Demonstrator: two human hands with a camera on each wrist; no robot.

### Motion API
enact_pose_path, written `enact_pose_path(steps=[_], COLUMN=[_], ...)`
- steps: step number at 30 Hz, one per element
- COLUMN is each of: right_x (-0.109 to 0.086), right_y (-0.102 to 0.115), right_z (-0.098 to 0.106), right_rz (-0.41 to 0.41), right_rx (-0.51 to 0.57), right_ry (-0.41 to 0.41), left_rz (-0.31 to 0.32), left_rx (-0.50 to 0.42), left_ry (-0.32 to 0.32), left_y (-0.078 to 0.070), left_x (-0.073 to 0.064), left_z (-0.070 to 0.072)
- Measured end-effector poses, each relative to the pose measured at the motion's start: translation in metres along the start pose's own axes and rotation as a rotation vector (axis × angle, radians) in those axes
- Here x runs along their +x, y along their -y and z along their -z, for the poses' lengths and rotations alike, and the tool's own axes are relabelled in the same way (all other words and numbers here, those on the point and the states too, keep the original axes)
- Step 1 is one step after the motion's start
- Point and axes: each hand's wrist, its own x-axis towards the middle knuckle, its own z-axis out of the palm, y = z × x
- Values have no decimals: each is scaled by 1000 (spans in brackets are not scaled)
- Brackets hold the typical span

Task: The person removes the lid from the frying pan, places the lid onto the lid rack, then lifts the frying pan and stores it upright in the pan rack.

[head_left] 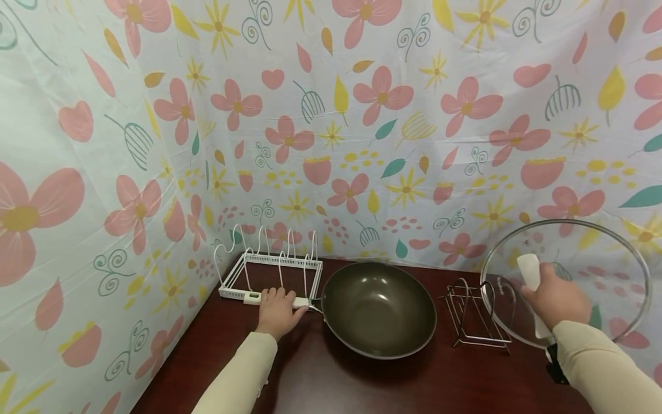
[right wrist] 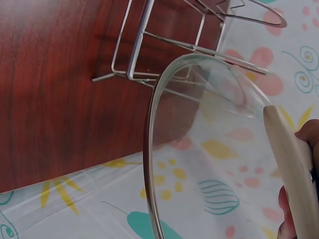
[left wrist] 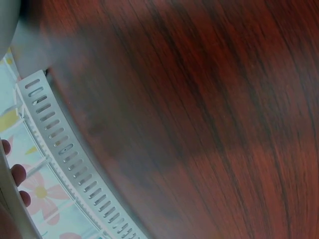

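A dark wok (head_left: 380,310) sits on the table, its white handle (head_left: 253,298) pointing left. My left hand (head_left: 277,311) grips that handle in front of the white rack; in the left wrist view a few fingertips (left wrist: 18,174) show curled round it. On the right, my right hand (head_left: 561,298) holds a glass lid (head_left: 615,276) by its long white handle (head_left: 528,271). The lid is raised and tilted on edge, beside the small metal wire rack (head_left: 483,340). In the right wrist view the lid's metal rim (right wrist: 151,149) lies close to that rack; whether they touch I cannot tell.
A white rack (head_left: 281,261) with several upright wire loops stands at the table's back left. Flower-printed cloth (head_left: 331,144) hangs behind and to the left of the dark red wooden table (head_left: 310,379).
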Motion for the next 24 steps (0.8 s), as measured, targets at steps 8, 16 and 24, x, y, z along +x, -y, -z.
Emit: enact_pose_path(steps=[8, 16, 24], right_x=[-3, -3, -2], right_y=[4, 0, 0], right_z=[-5, -11, -16], right_rz=[26, 7, 4], right_rx=[3, 10, 5], right_ry=[-1, 15, 23], left_rz=[9, 0, 1], left_rx=[5, 6, 21], left_ry=[6, -7, -20], left_y=[-2, -2, -2], left_x=[0, 0, 0], left_z=[-1, -2, -4])
